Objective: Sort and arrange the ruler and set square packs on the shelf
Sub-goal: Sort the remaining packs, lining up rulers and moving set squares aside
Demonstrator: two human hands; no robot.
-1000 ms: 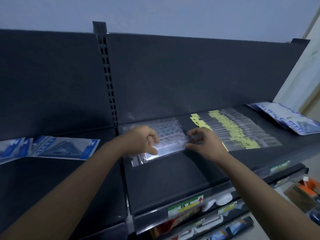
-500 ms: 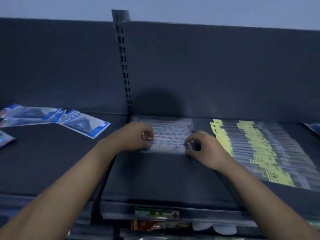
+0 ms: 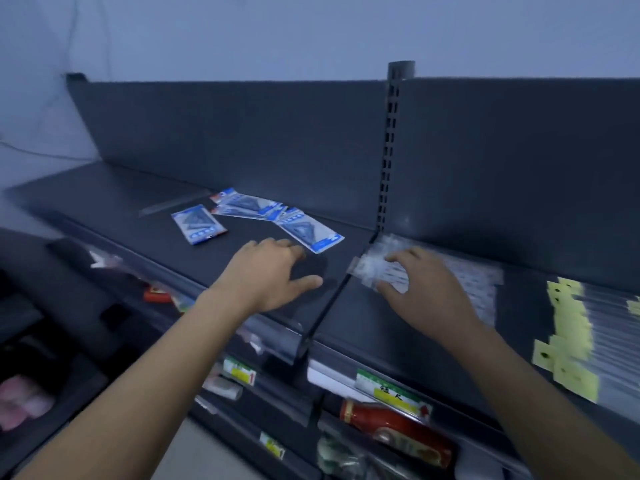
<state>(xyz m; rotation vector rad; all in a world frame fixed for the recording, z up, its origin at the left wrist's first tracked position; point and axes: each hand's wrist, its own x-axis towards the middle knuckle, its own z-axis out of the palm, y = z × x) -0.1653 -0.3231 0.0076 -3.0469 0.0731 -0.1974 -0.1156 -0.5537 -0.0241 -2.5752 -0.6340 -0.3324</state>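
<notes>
A pile of clear ruler packs point(image 3: 460, 282) lies on the dark shelf point(image 3: 363, 317), just right of the upright post. My right hand point(image 3: 426, 289) rests on the pile's left end, fingers spread over it. My left hand point(image 3: 273, 271) hovers over the left shelf section with fingers relaxed, holding nothing, just short of the nearest blue set square pack point(image 3: 311, 233). Two more blue set square packs point(image 3: 199, 223) point(image 3: 247, 206) lie scattered behind it. At the right edge sits a row of ruler packs with yellow tags point(image 3: 571, 334).
A slotted upright post point(image 3: 389, 150) divides the two shelf sections. A clear ruler point(image 3: 173, 206) lies far left at the back. Price labels point(image 3: 391, 389) run along the front rail. Lower shelves hold a red bottle point(image 3: 398, 427) and other goods.
The view has swung left. My left hand has come off the clear ruler pile and moved left towards the blue set square packs. My right hand stays on the pile.
</notes>
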